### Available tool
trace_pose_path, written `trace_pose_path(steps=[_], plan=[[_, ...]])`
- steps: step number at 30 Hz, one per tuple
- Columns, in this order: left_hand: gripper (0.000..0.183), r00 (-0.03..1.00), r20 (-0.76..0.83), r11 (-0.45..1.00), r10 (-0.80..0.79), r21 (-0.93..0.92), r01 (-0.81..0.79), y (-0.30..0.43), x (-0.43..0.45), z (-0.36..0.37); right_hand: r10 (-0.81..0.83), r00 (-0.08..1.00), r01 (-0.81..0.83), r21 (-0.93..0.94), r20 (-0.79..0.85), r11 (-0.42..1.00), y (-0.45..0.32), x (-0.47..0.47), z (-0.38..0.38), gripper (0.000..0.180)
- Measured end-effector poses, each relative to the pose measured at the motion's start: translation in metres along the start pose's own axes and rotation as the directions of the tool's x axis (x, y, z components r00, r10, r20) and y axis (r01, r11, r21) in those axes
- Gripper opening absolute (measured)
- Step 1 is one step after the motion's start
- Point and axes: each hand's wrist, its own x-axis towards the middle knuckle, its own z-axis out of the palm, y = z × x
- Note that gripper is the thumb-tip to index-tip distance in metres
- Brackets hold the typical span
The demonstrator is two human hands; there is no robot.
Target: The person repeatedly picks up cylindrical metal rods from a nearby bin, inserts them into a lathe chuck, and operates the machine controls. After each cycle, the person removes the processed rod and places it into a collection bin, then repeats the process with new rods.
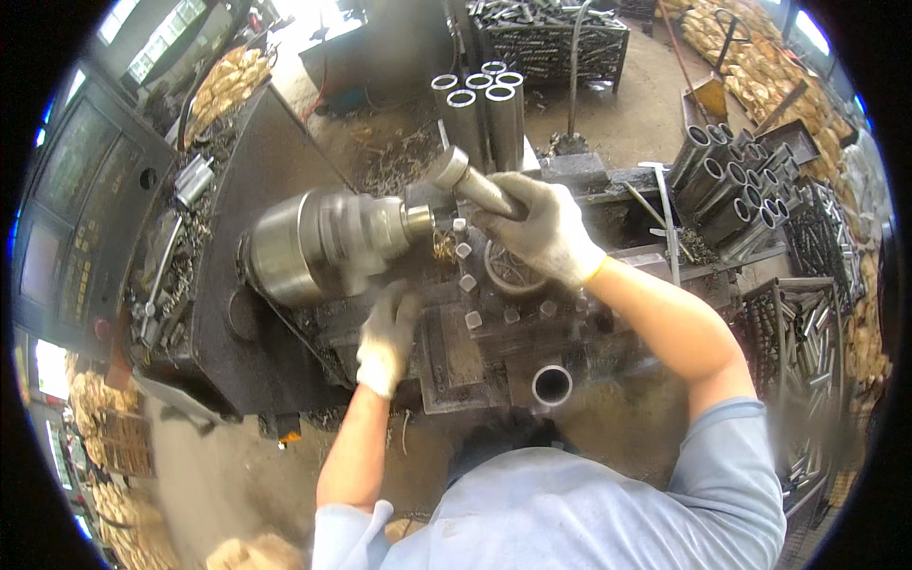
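My right hand (538, 224), in a dirty white work glove, grips a metal bar with a wide round head (452, 168), held tilted above the lathe's carriage. To its left is the lathe chuck (299, 242), its jaws blurred, with a short metal tube end (420, 219) sticking out towards the right. My left hand (390, 324), gloved too, is just below the chuck; its fingers are blurred, and whether they touch anything is unclear. Square-headed tool post bolts (467, 283) stand between the hands, beside a round handwheel (514, 267) partly under my right forearm and hand.
Upright steel tubes (467, 121) stand behind the carriage. More tubes (741, 178) lean at the right, near a caliper (668, 221). One tube (552, 385) stands close to my body. A T-handled wrench (160, 278) lies on the chip-covered headstock. Metal crates (798, 285) hold parts at the right.
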Motion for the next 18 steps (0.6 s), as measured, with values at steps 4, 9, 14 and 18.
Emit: trace_pose_path(steps=[4, 9, 14, 18], plan=[[0.063, 0.857, 0.500, -0.464, 0.125, 0.793, -0.395, -0.018, 0.092, -0.038, 0.079, 0.997, -0.079, -0.014, 0.026, 0.997, -0.001, 0.001, -0.006, 0.039], [0.044, 0.497, 0.847, -0.981, -0.188, -0.184, -0.058, -0.017, 0.123, -0.059, 0.065, 0.998, -0.065, 0.002, 0.009, 0.998, 0.006, 0.000, -0.009, 0.044], [0.038, 0.566, 0.818, -0.828, 0.107, 0.388, -0.405, -0.076, 0.127, -0.071, 0.033, 0.999, -0.033, 0.033, 0.007, 0.999, 0.011, -0.002, -0.011, 0.046], [0.044, 0.299, 0.911, -0.924, -0.284, -0.344, 0.169, -0.065, 0.119, -0.046, 0.034, 0.998, -0.039, 0.101, 0.048, 0.994, 0.006, 0.000, -0.003, 0.043]])
